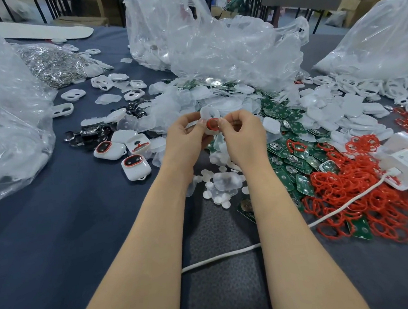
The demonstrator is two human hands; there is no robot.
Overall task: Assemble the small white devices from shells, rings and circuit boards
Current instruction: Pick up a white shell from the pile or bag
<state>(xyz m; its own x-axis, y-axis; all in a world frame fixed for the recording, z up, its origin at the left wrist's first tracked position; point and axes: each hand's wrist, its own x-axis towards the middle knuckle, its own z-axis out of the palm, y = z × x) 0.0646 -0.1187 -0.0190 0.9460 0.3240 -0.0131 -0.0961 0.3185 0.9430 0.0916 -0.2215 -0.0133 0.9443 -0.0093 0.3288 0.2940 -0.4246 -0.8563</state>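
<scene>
Left hand (185, 136) and right hand (241, 132) both pinching a white shell (209, 114) with red ring (212, 124), green boards (284, 144) and loose red rings (348, 186) beside, clear bags (212, 35) of white parts behind

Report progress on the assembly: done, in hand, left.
Done: a few closed white devices with red-rimmed windows lie left of the hands. In hand: left hand and right hand pinch a white shell with a red ring at its opening. Left: heaps of red rings, green circuit boards and white shells lie unused, so most of the work.
</scene>
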